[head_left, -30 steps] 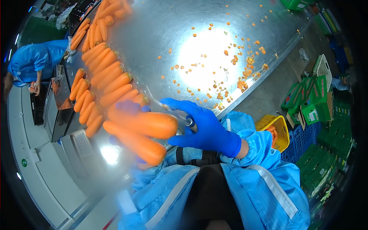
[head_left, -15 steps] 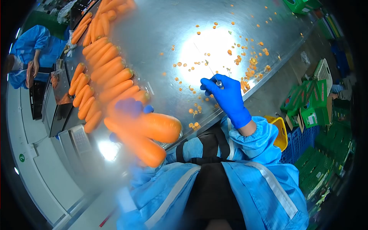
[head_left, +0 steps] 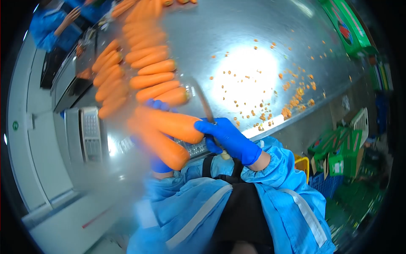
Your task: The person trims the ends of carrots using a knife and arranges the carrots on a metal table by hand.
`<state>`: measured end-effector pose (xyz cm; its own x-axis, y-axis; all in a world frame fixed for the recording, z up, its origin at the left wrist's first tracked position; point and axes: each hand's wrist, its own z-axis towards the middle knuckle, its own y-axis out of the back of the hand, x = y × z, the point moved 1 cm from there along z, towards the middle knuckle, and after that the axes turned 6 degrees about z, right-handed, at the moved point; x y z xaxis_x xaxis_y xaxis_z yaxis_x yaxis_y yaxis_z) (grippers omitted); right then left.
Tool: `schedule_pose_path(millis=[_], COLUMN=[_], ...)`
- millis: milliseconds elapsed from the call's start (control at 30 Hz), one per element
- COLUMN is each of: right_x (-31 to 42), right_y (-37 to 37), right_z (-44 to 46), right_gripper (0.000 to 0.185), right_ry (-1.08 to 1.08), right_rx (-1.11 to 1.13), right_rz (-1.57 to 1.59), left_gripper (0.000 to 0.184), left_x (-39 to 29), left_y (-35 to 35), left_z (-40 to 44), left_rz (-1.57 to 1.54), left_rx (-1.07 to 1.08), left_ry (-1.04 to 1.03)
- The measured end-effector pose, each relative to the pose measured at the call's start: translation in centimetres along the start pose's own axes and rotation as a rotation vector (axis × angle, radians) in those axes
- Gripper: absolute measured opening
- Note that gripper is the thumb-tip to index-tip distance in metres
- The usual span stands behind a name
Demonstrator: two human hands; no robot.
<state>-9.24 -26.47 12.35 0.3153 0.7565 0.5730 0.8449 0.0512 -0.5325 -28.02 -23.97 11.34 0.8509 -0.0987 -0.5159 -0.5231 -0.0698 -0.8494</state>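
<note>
Two large carrots [head_left: 171,125] lie side by side in my left hand [head_left: 160,165], its blue-gloved fingers wrapped round them from behind. The carrots hide most of that hand, and their far ends are blurred. My right hand [head_left: 230,137], also gloved in blue, grips a knife [head_left: 203,99]. Its curved blade points up and away over the table, while the pale handle end shows below the fist. The right thumb and forefinger are at the thick end of the upper carrot, seemingly touching it. Just beyond lies a row of carrots [head_left: 152,79] on the metal table [head_left: 190,38].
Cut carrot tops [head_left: 296,101] are scattered on the table's right side. A second carrot row [head_left: 111,78] lies at left, near a scale with a keypad [head_left: 91,131]. Green boxes [head_left: 347,27] stand at right. Another person's sleeve [head_left: 44,25] shows at upper left.
My right hand has moved left and down with the knife, up to the carrots in my left hand. The view has shifted, and the blade now shows clearly.
</note>
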Motion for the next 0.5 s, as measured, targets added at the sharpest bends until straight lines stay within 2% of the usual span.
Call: schedule_pose_path(millis=[67,100,167,200,300,333,433,500], right_x=[-0.2,-0.4,-0.5,-0.4,0.0,0.0,-0.1,-0.3], right_y=[-0.9,-1.3,-1.6,-1.7,-1.9,-2.1,-3.2,-4.4], right_z=[0.9,1.2,2.0,2.5,4.2,5.1,7.8,9.5], right_gripper=[0.051,0.053,0.059,0.058,0.059,0.059,0.059,0.059], right_ry=[0.004,0.031,0.082,0.085,0.085,0.079,0.062,0.057], right_rx=[0.007,0.017,0.042,0.038,0.027,0.026,0.031,0.034], right_rz=[-0.034,-0.068,-0.098,-0.131,-0.233,-0.259,-0.325,-0.352], left_gripper=[0.081,0.082,0.067,0.057,0.030,0.031,0.045,0.053], left_x=[-2.2,-3.8,-7.4,-9.7,-13.5,-14.3,-16.2,-16.7], left_y=[-1.4,2.8,6.0,8.8,9.9,8.7,11.6,17.1], left_z=[-1.7,-1.7,-2.7,-3.3,-3.6,-3.7,-2.5,-1.8], left_rz=[0.289,0.258,0.404,0.625,1.119,1.388,2.248,2.297], left_rx=[-0.301,-0.128,-0.305,-0.437,-0.663,-0.569,-0.144,-0.046], left_ry=[-0.012,-0.001,-0.058,-0.082,-0.205,-0.164,-0.073,-0.094])
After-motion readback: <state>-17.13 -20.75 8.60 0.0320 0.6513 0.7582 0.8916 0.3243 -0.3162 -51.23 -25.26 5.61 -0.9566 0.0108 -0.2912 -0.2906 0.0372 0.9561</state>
